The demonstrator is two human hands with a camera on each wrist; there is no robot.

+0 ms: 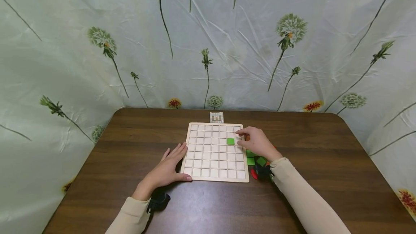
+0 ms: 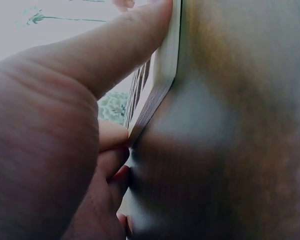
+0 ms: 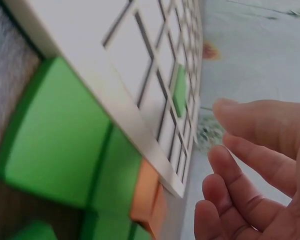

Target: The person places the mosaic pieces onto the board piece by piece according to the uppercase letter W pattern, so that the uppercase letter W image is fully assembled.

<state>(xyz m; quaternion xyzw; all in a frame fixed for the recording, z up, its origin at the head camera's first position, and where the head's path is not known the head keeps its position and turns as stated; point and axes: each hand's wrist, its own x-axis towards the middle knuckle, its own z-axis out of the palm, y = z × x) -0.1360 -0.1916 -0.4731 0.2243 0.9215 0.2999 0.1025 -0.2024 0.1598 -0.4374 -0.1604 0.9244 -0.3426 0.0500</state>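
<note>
A pale wooden grid board (image 1: 214, 154) lies on the table with one green square tile (image 1: 230, 141) in a cell near its upper right. My left hand (image 1: 169, 167) rests at the board's left edge, fingers stretched along the side and thumb at the near left corner. In the left wrist view the thumb (image 2: 135, 35) lies against the board's rim (image 2: 160, 75). Over the board's right edge, beside the green tile, my right hand (image 1: 256, 142) hovers with thumb and forefinger apart. Nothing shows between the fingertips in the right wrist view, where the fingers (image 3: 245, 200) are loosely bent.
Green blocks (image 3: 55, 135) lie against the board's right side, with an orange block (image 3: 146, 192) among them. A red piece (image 1: 254, 173) lies partly under the right wrist. Behind the board is a small patterned card (image 1: 216, 117). A flowered curtain (image 1: 208, 39) hangs behind the table.
</note>
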